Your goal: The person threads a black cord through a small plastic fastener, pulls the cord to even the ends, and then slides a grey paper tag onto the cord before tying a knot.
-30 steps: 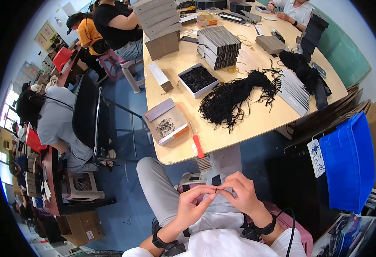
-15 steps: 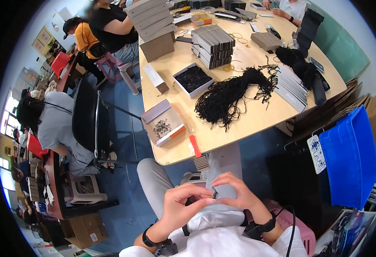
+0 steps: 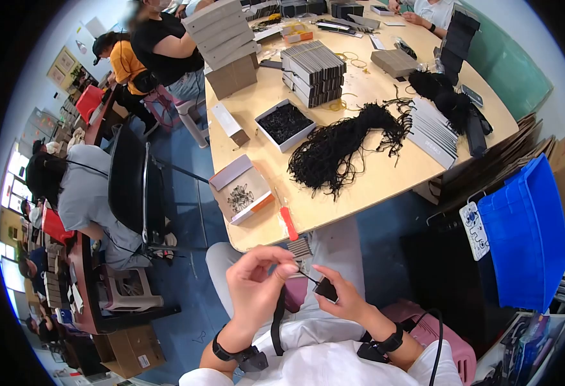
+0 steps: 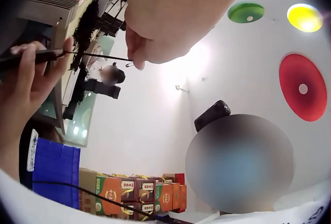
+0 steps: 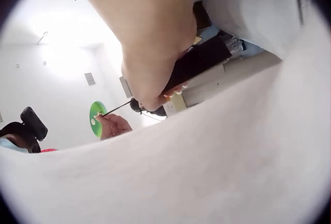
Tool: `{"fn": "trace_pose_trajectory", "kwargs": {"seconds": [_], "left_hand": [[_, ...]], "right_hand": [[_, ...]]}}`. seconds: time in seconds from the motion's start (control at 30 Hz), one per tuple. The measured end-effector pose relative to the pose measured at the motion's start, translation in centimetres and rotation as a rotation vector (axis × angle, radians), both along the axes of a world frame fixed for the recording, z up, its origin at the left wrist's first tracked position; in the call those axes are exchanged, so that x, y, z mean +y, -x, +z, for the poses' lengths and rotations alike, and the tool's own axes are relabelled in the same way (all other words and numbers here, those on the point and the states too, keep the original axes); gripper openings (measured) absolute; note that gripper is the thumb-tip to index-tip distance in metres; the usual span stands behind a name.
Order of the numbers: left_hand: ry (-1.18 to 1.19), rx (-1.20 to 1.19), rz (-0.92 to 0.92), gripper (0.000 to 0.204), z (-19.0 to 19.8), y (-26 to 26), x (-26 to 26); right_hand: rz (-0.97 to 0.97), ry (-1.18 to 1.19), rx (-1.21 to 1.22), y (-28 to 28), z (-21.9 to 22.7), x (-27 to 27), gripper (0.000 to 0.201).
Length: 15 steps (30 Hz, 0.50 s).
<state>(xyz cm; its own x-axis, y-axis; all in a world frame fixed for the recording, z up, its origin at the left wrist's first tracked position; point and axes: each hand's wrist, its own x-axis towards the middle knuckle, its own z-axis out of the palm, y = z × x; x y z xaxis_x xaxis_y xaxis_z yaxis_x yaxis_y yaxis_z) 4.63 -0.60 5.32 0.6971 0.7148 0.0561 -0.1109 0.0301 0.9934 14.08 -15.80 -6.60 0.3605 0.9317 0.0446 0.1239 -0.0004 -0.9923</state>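
Observation:
In the head view my left hand (image 3: 256, 283) is raised over the lap and pinches the end of a thin black cord (image 3: 307, 277). The cord runs taut to a flat black tag (image 3: 326, 291), gripped between thumb and fingers of my right hand (image 3: 350, 301). A small wire pin (image 4: 129, 65) shows at the left fingertips in the left wrist view. From the right wrist view, the dark flat side of the tag (image 5: 201, 61) sticks out beyond the right hand, whose fingers partly cover it.
On the table (image 3: 340, 209) ahead lie a box of metal pins (image 3: 240, 198), a box of small black pieces (image 3: 285, 125), a red-handled tool (image 3: 289, 223) and a black cord bundle (image 3: 334, 151). Stacked cards (image 3: 313, 71) stand behind. A blue bin (image 3: 530, 238) is at right.
The hands have drawn apart from fingertips together, the left one going up and leftward. The cord now stretches between them, and the black tag shows plainly at the right hand.

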Motion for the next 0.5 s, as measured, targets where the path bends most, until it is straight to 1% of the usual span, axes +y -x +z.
{"fn": "trace_pose_trajectory", "kwargs": {"seconds": [0.03,0.1,0.13,0.17,0.2,0.23,0.3,0.33,0.4,0.5], "left_hand": [[0.002,-0.001,0.052,0.015,-0.3,-0.2,0.2],[0.021,0.013,0.07,0.016,-0.9,-0.4,0.6],[-0.014,0.002,0.14,0.016,-1.2,-0.5,0.7],[-0.048,-0.01,0.209,0.016,-1.5,-0.6,0.9],[-0.067,-0.064,0.239,0.014,-2.0,-0.7,1.3],[-0.046,-0.098,0.259,0.013,-2.1,-1.0,1.7],[-0.062,-0.076,0.313,0.013,-2.3,-1.3,2.7],[-0.062,-0.106,0.355,0.012,-2.6,-1.5,3.3],[-0.1,-0.117,0.38,0.013,-2.5,-1.8,4.1],[-0.112,-0.131,0.384,0.015,-2.8,-2.5,5.0]], "right_hand": [[0.001,0.003,0.0,0.0,-0.1,-0.2,0.062],[0.011,0.063,0.029,-0.2,-0.7,-0.3,0.062],[0.004,0.067,0.029,-0.1,-1.3,-0.4,0.062],[-0.055,-0.018,0.001,-0.1,-2.1,-0.4,0.06],[-0.112,-0.101,-0.029,-0.2,-2.2,-0.5,0.058],[-0.118,-0.097,-0.033,-0.6,-2.0,-0.8,0.058],[-0.099,-0.024,-0.222,-2.3,-0.7,-1.6,0.048],[-0.108,-0.023,-0.227,-3.2,-0.2,-1.8,0.048],[-0.14,0.013,-0.512,-4.9,1.0,-2.3,0.043],[-0.204,0.059,-0.47,-6.3,2.5,-2.8,0.043]]}}
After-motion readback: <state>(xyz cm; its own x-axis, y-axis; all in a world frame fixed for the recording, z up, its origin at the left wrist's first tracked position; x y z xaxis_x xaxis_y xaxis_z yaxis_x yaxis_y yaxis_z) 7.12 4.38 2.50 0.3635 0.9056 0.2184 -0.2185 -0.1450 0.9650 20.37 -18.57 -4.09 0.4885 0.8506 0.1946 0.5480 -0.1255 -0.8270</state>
